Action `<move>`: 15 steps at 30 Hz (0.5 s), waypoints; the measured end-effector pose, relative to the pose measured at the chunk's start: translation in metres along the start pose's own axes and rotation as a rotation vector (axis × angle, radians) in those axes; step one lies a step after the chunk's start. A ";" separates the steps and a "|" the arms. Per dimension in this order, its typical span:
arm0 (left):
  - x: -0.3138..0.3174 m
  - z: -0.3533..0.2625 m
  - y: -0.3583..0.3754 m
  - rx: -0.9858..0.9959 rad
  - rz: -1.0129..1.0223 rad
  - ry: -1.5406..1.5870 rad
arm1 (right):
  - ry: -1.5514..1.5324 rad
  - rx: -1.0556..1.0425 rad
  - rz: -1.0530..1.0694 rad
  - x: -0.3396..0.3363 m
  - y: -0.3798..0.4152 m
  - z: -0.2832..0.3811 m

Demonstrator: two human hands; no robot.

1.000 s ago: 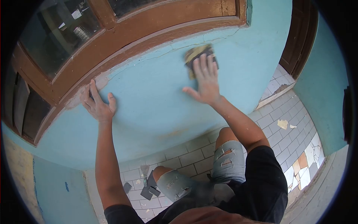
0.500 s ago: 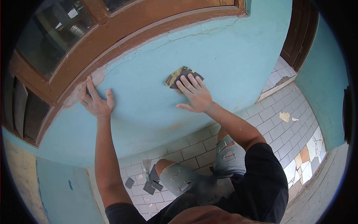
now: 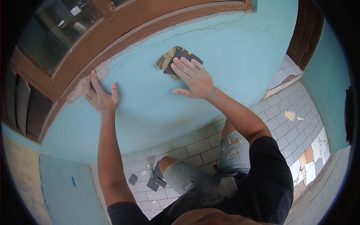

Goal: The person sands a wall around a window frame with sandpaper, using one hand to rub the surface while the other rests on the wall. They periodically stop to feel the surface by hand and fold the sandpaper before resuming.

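Note:
My right hand (image 3: pixel 193 79) lies flat on a dark sheet of sandpaper (image 3: pixel 168 69) and presses it to the light blue wall (image 3: pixel 138 90). A camouflage-patterned piece (image 3: pixel 165 60) shows along the sheet's left and upper edges. Straight fingers cover part of the sheet, with the thumb held out to the left. Further left, my left hand (image 3: pixel 101 98) leans against the wall, fingers spread and holding nothing. Its fingertips reach a bare, patched strip (image 3: pixel 101 72) beneath the brown window frame (image 3: pixel 80 52).
A crack (image 3: pixel 210 27) runs along the upper wall. By my knees, a scraper (image 3: pixel 151 165) and dark pieces of sheet (image 3: pixel 153 183) lie on the tiled floor (image 3: pixel 195 152). Pale flakes (image 3: pixel 290 115) lie at right, near a doorway (image 3: pixel 300 41).
My right hand has slid up the wall and slightly left with the sandpaper beneath it. My left hand keeps its place on the wall; the whole view has shifted slightly.

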State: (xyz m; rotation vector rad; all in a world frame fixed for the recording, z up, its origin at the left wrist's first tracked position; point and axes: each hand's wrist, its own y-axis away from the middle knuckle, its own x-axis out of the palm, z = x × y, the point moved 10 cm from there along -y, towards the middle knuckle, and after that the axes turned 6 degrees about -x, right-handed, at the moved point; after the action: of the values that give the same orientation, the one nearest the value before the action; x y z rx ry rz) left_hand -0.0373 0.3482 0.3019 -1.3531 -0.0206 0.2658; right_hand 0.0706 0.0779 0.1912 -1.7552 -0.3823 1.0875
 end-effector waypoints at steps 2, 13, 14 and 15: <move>0.002 0.001 -0.001 -0.002 0.012 0.020 | 0.111 0.075 -0.100 -0.030 -0.006 -0.041; 0.008 0.003 0.003 -0.105 0.034 0.013 | -0.080 -0.043 0.049 0.008 -0.014 0.026; 0.004 0.004 0.002 -0.089 0.033 0.014 | -0.006 -0.067 0.038 0.002 -0.014 0.016; 0.003 0.001 0.001 -0.064 0.041 -0.008 | 0.072 -0.102 0.025 -0.006 -0.018 0.001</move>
State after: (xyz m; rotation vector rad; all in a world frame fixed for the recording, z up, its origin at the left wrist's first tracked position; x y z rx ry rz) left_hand -0.0351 0.3502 0.3011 -1.4172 -0.0082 0.3077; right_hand 0.0709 0.0828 0.2092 -1.8884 -0.3778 1.0348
